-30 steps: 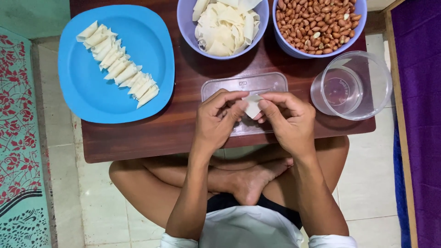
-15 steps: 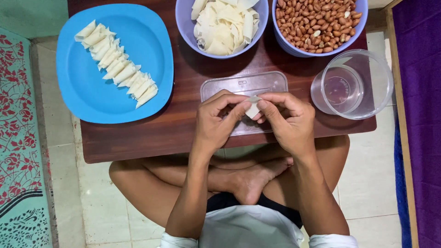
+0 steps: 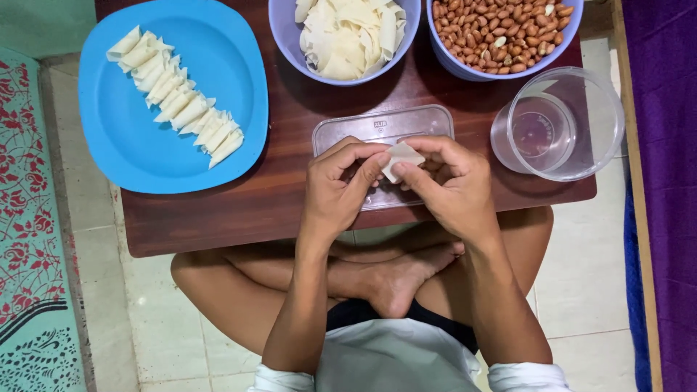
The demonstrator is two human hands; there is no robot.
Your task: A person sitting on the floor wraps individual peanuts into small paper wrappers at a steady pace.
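My left hand (image 3: 341, 185) and my right hand (image 3: 446, 181) meet over a clear plastic lid (image 3: 381, 127) on a low brown table (image 3: 290, 196). Both pinch one small white dough wrapper (image 3: 401, 156) between thumbs and fingertips. A blue plate (image 3: 145, 138) at the left carries a slanted row of folded white wrappers (image 3: 178, 105). At the far edge stand a lilac bowl of flat wrappers (image 3: 348, 33) and a lilac bowl of peanuts (image 3: 501, 33).
A clear plastic tub (image 3: 563, 123) with a little water stands at the table's right end. My crossed legs lie under the near edge. A patterned red and teal mat (image 3: 29, 218) is at the left, purple cloth (image 3: 664, 181) at the right.
My fingers have worked the wrapper a little; its white corner now shows more between the thumbs. Hands stay in the same place over the lid.
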